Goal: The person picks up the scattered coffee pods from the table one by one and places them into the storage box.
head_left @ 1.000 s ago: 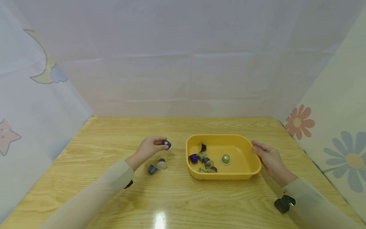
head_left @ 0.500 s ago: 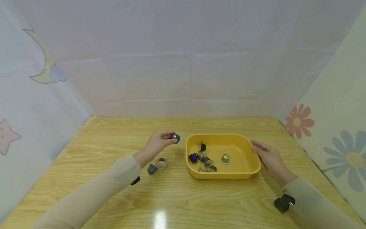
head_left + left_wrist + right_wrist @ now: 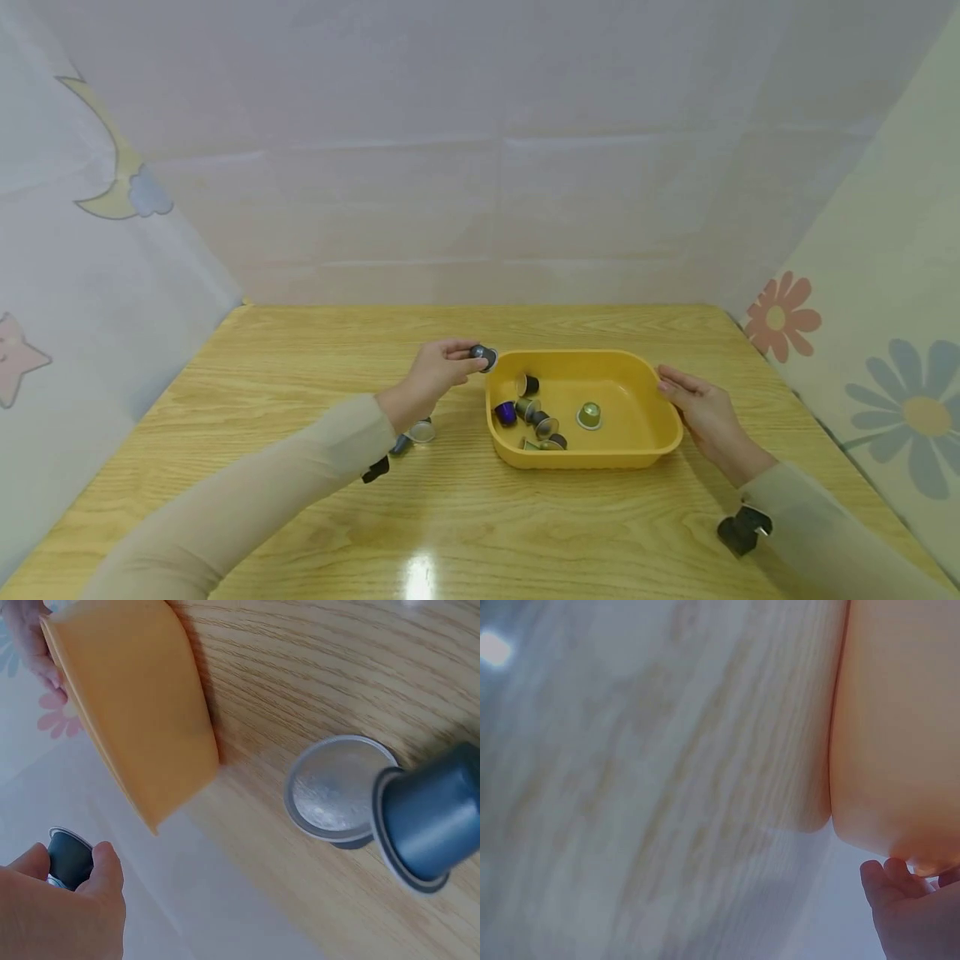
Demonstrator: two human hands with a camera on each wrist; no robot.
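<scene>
My left hand (image 3: 437, 372) pinches a dark coffee capsule (image 3: 483, 358) between thumb and fingertips, just at the left back corner of a yellow plastic basin (image 3: 588, 459). The left wrist view shows that capsule (image 3: 70, 859) from the side, its foil rim upward. My right hand (image 3: 708, 419) holds the basin's right rim, thumb on top and fingers on the outer side. In the basin lie several capsules, among them a purple one (image 3: 506, 413) and a light green one (image 3: 590, 415) standing on its foil lid.
Left of the basin, two capsules lie together on the wooden table (image 3: 480, 525): one shows its silver lid (image 3: 334, 787), the other, dark blue (image 3: 439, 814), lies on its side. My left sleeve partly covers them in the head view. A pale cloth wall (image 3: 487, 208) rises behind the table.
My left hand has carried the dark capsule to the right, from above the table to the basin's left rim. The right hand and the basin have stayed in place.
</scene>
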